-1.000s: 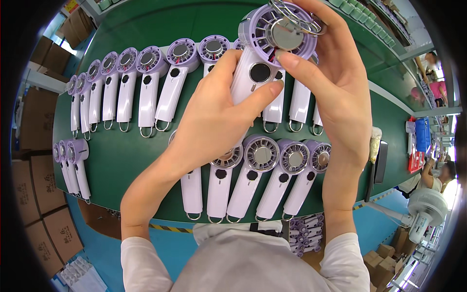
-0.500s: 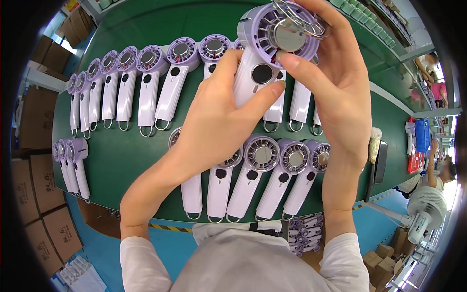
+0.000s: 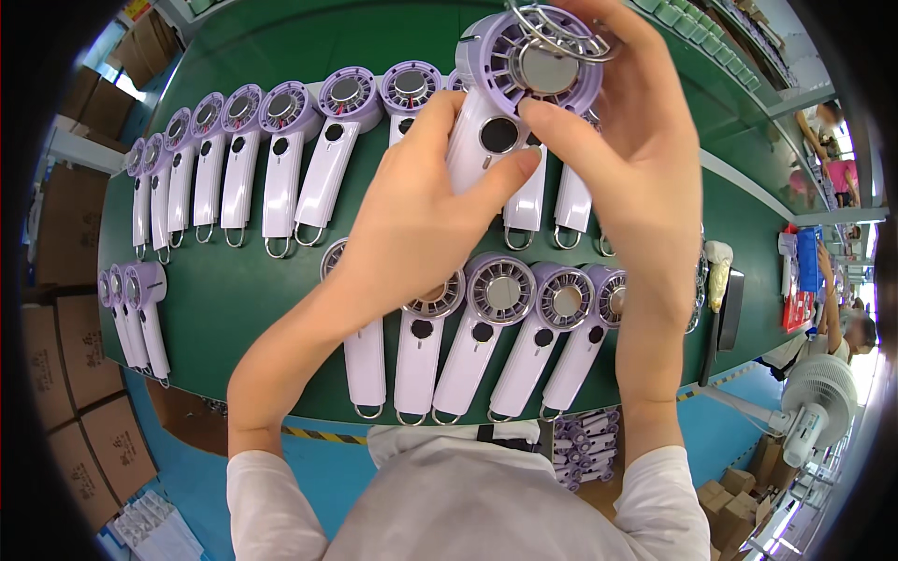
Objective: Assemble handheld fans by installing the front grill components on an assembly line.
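Note:
Up at the top of the view is a white handheld fan (image 3: 545, 73) with a purple round head and a silver hub. My left hand (image 3: 421, 220) is closed around its white handle, thumb below the dark round button. My right hand (image 3: 627, 159) grips the right side of the head, its thumb tip pressed on the lower rim of the fan face. A thin chrome ring piece (image 3: 582, 49) lies tilted over the top of the face, against my right fingers; whether they pinch it is hard to tell. The fingers behind the head are hidden.
Similar fans (image 3: 346, 89) without chrome rings line the green table (image 3: 253, 299) at the back. Nearer me stand several chrome-ringed fans (image 3: 500, 290), with more fans (image 3: 145, 285) at far left. Metal rings (image 3: 699, 294), a yellowish bundle (image 3: 719, 276) and a black tray (image 3: 731, 313) are right.
Both hands and the held fan have shifted slightly left. The chrome ring piece has moved left with my right hand, and my right thumb has slid a little along the rim.

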Demonstrator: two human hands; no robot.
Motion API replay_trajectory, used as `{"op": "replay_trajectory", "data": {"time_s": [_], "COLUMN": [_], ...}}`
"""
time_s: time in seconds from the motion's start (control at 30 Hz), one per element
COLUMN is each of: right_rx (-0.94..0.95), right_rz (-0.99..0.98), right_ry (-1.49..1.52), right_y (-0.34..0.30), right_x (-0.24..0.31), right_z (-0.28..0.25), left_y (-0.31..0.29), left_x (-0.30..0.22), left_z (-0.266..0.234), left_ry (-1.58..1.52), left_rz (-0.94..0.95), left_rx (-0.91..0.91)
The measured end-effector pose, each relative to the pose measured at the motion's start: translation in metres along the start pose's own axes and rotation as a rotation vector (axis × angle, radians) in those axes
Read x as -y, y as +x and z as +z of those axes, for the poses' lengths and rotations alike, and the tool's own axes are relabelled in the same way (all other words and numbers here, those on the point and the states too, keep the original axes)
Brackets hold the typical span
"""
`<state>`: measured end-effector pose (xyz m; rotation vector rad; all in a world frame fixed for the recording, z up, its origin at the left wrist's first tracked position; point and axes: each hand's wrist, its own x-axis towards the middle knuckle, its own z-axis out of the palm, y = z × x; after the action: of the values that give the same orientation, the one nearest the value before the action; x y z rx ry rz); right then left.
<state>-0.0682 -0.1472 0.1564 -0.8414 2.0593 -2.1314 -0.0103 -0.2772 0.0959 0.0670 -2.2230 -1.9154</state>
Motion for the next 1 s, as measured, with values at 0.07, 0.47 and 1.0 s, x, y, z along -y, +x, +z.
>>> {"op": "replay_trajectory", "data": {"time_s": [0.07, 0.47, 1.0], "right_rx": [0.026, -0.126, -0.210], "right_rz": [-0.151, -0.235, -0.127], "right_ry": [0.113, -0.054, 0.009], "right_y": [0.006, 0.004, 0.009], "right_x": [-0.012, -0.020, -0.019], "right_z": [-0.012, -0.036, -0.046], "left_y": [0.001, 0.006, 0.011], "left_x": [0.000, -0.006, -0.008], "left_z": [-0.008, -0.015, -0.020], "left_ry": [-0.025, -0.214, -0.215], "left_rz": [-0.038, -0.157, -0.142], "left_rx": [0.002, 0.042, 0.012]}}
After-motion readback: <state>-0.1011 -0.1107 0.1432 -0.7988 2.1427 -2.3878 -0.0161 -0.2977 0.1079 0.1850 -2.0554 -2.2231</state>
